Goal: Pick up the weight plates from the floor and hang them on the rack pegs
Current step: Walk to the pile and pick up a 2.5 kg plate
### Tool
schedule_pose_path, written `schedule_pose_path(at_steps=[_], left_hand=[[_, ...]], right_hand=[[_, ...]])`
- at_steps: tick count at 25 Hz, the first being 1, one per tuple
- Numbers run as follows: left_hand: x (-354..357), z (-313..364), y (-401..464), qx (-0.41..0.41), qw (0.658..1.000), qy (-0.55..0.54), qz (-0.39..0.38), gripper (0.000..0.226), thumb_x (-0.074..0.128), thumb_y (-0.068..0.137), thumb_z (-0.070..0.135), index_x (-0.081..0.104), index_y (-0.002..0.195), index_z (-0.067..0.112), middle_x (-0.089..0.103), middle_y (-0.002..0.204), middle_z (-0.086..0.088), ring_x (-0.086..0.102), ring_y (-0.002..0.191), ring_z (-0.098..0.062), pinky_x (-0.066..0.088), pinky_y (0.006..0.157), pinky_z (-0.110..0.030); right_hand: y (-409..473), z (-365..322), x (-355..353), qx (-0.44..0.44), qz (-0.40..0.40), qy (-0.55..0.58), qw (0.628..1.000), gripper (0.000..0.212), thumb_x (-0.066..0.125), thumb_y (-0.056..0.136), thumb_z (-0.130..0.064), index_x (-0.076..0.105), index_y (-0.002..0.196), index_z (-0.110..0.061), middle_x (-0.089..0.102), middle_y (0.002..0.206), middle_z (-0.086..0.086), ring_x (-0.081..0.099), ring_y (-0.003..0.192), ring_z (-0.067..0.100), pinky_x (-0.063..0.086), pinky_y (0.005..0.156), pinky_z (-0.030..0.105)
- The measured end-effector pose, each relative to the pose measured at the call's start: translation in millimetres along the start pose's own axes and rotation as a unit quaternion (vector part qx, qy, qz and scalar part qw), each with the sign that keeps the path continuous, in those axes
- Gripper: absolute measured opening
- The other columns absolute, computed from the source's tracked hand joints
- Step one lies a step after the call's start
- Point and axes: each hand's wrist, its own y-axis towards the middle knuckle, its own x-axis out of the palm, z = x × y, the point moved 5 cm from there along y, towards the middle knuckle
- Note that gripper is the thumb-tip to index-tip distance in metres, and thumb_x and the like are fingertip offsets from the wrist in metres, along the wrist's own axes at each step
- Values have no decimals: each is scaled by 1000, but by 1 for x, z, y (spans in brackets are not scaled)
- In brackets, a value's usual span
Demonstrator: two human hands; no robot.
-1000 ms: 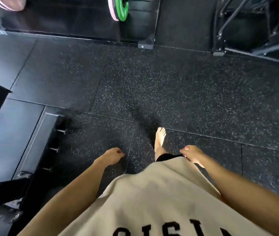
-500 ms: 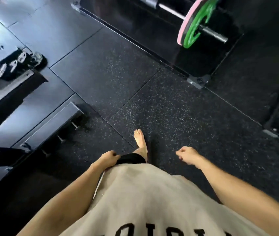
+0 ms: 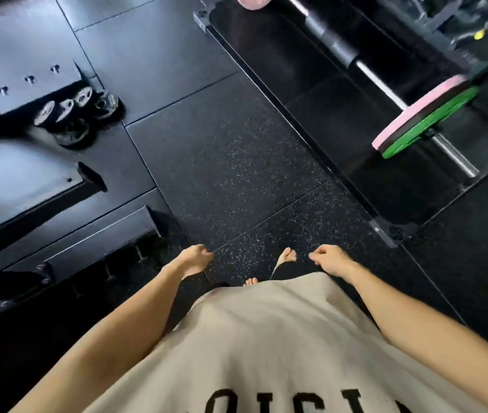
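Weight plates [image 3: 71, 114], small and dark with pale centres, grouped in the upper left of the frame: several standing on edge in a row, touching one another, and one lying flat on the floor [image 3: 236, 162] just below them. Just left of this group, a black rack [image 3: 19, 70] with a row of short pegs [image 3: 29, 79] on its slanted face, all bare. Lower at the left edge, a second slanted black panel [image 3: 25, 177], and under it a long black bar [image 3: 96, 239] with thin pegs pointing down.

In the lower centre-left, left hand [image 3: 193, 259], fingers loosely curled, grasping nothing, well apart from the plates. Below and between the arms, a beige shirt [image 3: 266, 347] with black letters at the bottom edge. Just above the shirt hem, bare toes [image 3: 287, 255] on speckled rubber tiles. At centre-right, right hand [image 3: 330, 259], fingers also relaxed in a loose curl, holding nothing.

In the upper right, a glossy black platform [image 3: 311, 93] with a barbell [image 3: 385, 87] lying across it, running diagonally. On the near end of the barbell, a pink plate [image 3: 415, 113] and a green plate [image 3: 433, 123] pressed together.
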Motion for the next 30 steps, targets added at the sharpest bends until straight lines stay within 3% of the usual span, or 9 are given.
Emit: schedule_pose_path(at_steps=[3,7,10,13,17,21,26,30], left_hand=[[-45,33,46,-18,999,-47,9,35,52,98,28,60,119,2,63,123,-20,59,115,-37,48,94,-40],[-94,63,89,-80,991,-103,24,39,52,97,32,59,119,1,62,125,-20,59,115,-38,50,90,-40],[-133,79,104,-133,978,-154,47,41,49,98,35,59,122,4,61,128,-17,58,118,-35,47,93,-37],[-177,90,121,-168,960,-201,93,40,46,100,35,58,127,7,60,132,-12,54,121,-30,42,98,-33],[-216,93,166,-191,947,-248,72,39,47,100,37,58,126,10,60,132,-10,55,120,-27,43,99,-33],[-286,84,226,-189,947,-259,33,38,46,100,37,60,124,12,59,133,-7,55,120,-25,44,99,-33],[-422,57,270,-185,944,-266,67,35,49,99,35,59,124,14,60,131,-7,56,117,-24,44,99,-34],[-521,32,306,-201,929,-297,95,32,48,100,35,58,123,15,62,126,-7,58,113,-24,47,100,-39]], right_hand=[[66,-77,-35,-28,-29,-49,998,11,60,92,-34,63,87,-25,69,105,5,61,98,22,45,84,32],[151,-186,-80,-74,-70,-125,987,24,57,95,-34,67,107,-16,68,111,7,59,97,21,42,83,30],[195,-273,-109,-108,-108,-177,972,17,57,95,-31,66,98,-17,67,101,8,57,87,20,44,78,30],[235,-367,-127,-148,-131,-237,951,17,56,96,-33,62,99,-17,65,102,5,58,90,21,45,81,33],[278,-477,-122,-182,-160,-308,920,16,52,99,-31,59,103,-17,62,101,4,56,81,14,43,73,28],[325,-582,-106,-199,-166,-353,899,21,52,99,-32,60,108,-15,62,105,5,57,88,16,44,78,30],[361,-719,-91,-221,-163,-374,886,21,55,96,-34,64,103,-17,63,104,3,59,97,21,46,86,34],[380,-829,-66,-249,-174,-369,878,16,55,96,-30,63,95,-16,65,89,1,58,83,17,45,81,35]])
